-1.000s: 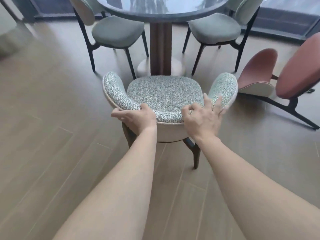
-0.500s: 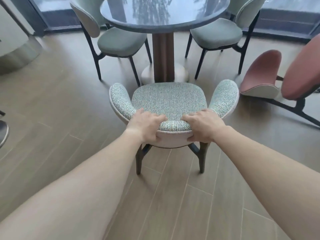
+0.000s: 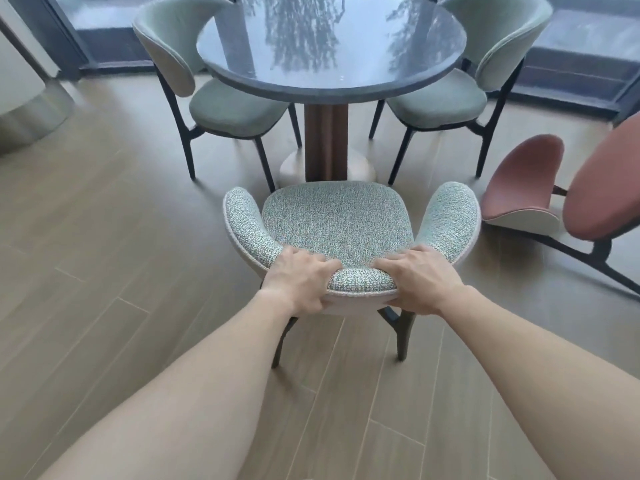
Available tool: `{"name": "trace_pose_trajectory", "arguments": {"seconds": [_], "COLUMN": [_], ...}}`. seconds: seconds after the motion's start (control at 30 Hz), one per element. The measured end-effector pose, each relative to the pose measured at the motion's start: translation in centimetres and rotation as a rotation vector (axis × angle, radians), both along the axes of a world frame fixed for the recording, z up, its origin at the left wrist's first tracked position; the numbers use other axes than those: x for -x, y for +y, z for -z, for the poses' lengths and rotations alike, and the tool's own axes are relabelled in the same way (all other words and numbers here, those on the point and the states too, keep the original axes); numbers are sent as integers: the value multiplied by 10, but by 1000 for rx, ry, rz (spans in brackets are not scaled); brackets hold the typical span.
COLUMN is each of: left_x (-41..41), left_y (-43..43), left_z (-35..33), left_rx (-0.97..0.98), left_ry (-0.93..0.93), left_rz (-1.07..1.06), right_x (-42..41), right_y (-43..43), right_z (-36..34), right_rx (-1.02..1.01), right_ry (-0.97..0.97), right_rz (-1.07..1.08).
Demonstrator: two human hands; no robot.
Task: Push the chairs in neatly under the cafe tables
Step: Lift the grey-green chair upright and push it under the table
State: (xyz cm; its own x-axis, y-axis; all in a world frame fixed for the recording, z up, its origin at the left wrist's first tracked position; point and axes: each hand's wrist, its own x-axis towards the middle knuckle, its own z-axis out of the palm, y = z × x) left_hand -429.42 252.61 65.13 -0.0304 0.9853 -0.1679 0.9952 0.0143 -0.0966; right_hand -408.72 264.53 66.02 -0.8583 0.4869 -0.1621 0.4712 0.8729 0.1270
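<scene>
Both grips, left hand (image 3: 300,280) and right hand (image 3: 420,280), clasp the speckled chair (image 3: 337,220) backrest; seat front short of round table (image 3: 429,76) rim.

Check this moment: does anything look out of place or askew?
Yes. The pink chair at right appears tipped over on the floor, beside another pink chair. The speckled chair gripped by both hands, left and right, isn't yet under the table.

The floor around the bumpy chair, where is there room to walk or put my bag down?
Free: the wide wooden floor left of the speckled chair, and the floor behind it, nearer you. Crowded: ahead, the round table with its pedestal and two green chairs; to the right, the pink chair stands close.
</scene>
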Motion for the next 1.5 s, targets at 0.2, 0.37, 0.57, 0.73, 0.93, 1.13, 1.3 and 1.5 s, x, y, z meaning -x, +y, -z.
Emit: {"name": "trace_pose_trajectory", "arguments": {"seconds": [0.2, 0.37, 0.57, 0.73, 0.93, 1.13, 1.3, 1.5], "left_x": [45, 70, 83, 95, 107, 111, 111, 111], "left_y": [54, 97, 135, 160, 191, 213, 214, 213], "left_z": [0, -1, 3, -2, -8, -7, -3, -3], "left_rx": [-7, -6, 2, 30, 52, 23, -1, -12], "left_ry": [-12, -19, -21, -11, 2, 24, 21, 6], "left_rz": [42, 33, 14, -6, -42, -76, -60, -66], "right_x": [38, 62, 75, 89, 102, 110, 109, 110], "right_y": [48, 89, 132, 159, 192, 218, 220, 217], "right_z": [-1, 0, 5, 2, 1, 1, 0, -2], "right_rx": [35, 48, 36, 26, 32, 37, 48, 46], "right_ry": [-8, 19, 31, 41, 70, 73, 74, 85], "right_rz": [18, 18, 8, -21, -61, -87, -90, -58]}}
